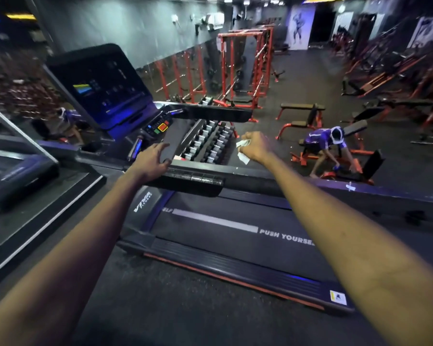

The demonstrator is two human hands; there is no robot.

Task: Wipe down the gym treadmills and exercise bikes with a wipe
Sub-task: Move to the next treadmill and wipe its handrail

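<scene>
Left hand (151, 159) rests, fingers loosely spread, on the left end of the treadmill (235, 222) handrail (193, 179); my right hand (256, 147) clutches a crumpled wipe (243, 153) in open air just beyond that rail's far edge.

There are 2 treadmills (235, 233) (18, 176), 2 hands (151, 161) (256, 146), 1 wipe (243, 158), 1 dumbbell rack (210, 143) and 1 other person (323, 143).

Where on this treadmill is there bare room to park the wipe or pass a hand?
Free: the belt between its side rails; the open gap between the near handrail and far handrail. Crowded: the button panel under the screen, and the near handrail's left end, where the left hand is.
</scene>
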